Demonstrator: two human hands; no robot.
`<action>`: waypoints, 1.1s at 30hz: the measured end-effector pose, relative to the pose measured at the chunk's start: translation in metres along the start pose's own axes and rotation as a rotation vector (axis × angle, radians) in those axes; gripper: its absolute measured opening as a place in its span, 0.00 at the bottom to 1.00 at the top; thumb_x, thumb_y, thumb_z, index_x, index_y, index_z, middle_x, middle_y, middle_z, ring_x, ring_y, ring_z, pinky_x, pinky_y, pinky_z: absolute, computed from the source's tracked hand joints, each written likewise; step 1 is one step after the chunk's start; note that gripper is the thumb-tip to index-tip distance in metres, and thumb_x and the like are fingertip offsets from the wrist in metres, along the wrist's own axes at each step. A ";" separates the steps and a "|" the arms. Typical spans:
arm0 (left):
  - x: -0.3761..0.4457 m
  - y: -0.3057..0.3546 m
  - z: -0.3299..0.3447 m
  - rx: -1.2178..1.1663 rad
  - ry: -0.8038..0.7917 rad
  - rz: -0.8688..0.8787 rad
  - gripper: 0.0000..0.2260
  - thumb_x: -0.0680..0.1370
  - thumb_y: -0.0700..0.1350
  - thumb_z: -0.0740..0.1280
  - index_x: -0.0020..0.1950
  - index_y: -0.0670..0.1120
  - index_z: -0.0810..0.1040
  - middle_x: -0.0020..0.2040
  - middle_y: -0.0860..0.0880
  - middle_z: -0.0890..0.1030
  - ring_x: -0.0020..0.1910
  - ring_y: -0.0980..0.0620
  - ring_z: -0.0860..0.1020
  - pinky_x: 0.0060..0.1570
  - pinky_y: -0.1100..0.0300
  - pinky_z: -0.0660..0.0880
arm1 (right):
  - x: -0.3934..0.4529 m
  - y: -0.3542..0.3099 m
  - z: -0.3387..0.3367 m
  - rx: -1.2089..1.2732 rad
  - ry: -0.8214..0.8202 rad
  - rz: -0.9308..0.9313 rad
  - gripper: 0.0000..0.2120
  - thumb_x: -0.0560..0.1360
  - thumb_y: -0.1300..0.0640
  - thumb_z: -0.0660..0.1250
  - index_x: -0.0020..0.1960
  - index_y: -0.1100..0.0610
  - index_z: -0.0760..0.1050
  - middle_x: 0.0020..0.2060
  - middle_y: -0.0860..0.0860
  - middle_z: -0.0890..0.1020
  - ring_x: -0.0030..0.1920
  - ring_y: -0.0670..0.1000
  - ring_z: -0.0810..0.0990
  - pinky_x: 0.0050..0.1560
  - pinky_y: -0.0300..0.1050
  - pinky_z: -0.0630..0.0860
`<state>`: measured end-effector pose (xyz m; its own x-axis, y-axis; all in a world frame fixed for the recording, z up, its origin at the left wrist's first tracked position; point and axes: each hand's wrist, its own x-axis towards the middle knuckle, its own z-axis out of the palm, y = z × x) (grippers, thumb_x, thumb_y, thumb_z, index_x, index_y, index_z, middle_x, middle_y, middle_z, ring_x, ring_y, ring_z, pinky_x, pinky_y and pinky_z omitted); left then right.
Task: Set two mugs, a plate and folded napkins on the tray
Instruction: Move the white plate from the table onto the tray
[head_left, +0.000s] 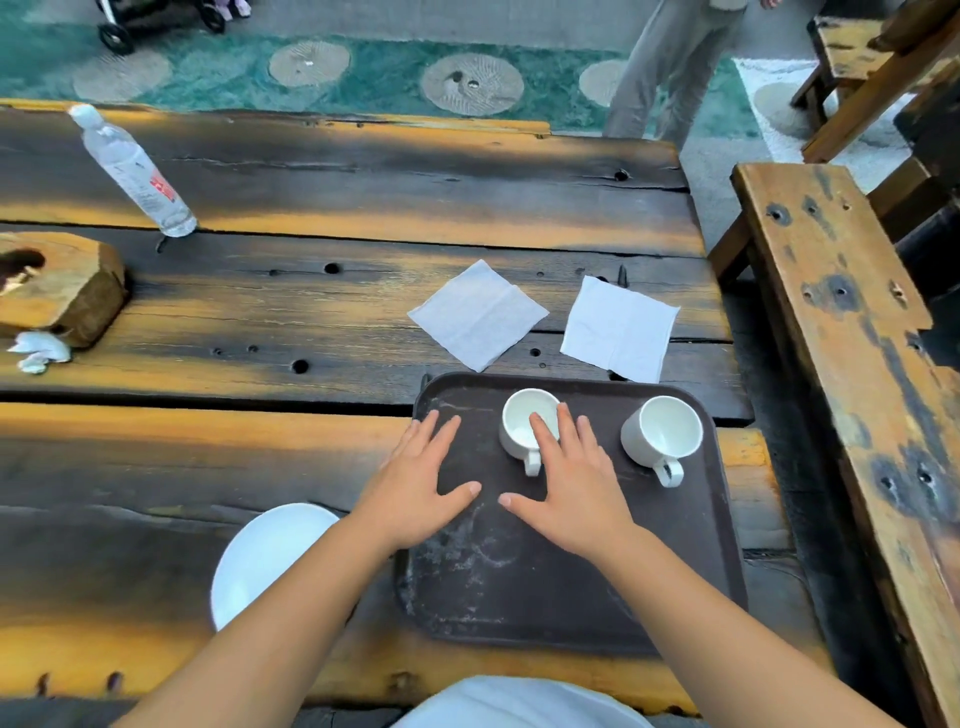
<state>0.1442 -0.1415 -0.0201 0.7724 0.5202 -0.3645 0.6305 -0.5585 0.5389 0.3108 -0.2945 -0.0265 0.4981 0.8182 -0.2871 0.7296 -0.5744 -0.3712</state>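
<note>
Head view: both white ceramic mugs stand along the far edge of the dark brown plastic tray, handles toward me. My left hand and right hand lie flat and released on the tray, the right one's fingertips at the nearer mug, grasping nothing. The round white plate waits on the tabletop just beside the tray's left edge, partly under my left forearm. I'd lift it next and set it on the tray's bare near half. The two white paper napkins beyond the far edge still need folding.
</note>
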 end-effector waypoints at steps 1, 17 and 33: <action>-0.009 -0.006 -0.002 0.017 0.012 -0.015 0.39 0.74 0.67 0.60 0.79 0.60 0.44 0.80 0.55 0.42 0.78 0.54 0.41 0.76 0.49 0.52 | -0.003 -0.007 0.003 -0.028 0.004 -0.024 0.48 0.65 0.24 0.53 0.78 0.44 0.42 0.79 0.51 0.41 0.78 0.58 0.40 0.75 0.60 0.53; -0.143 -0.124 0.010 0.024 0.066 -0.355 0.38 0.74 0.68 0.60 0.79 0.57 0.48 0.81 0.50 0.47 0.79 0.48 0.46 0.75 0.47 0.54 | -0.012 -0.134 0.080 -0.180 -0.253 -0.358 0.48 0.68 0.27 0.60 0.78 0.43 0.40 0.79 0.53 0.42 0.78 0.60 0.45 0.75 0.59 0.55; -0.187 -0.191 0.031 -0.423 0.171 -0.600 0.36 0.76 0.58 0.65 0.79 0.51 0.52 0.79 0.49 0.53 0.75 0.46 0.58 0.71 0.50 0.63 | 0.011 -0.193 0.140 -0.099 -0.510 -0.285 0.40 0.73 0.49 0.69 0.77 0.57 0.51 0.72 0.58 0.65 0.68 0.59 0.69 0.63 0.52 0.70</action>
<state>-0.1181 -0.1525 -0.0786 0.2608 0.7696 -0.5829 0.8296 0.1301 0.5430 0.1097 -0.1781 -0.0814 0.0058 0.8109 -0.5851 0.8539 -0.3086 -0.4191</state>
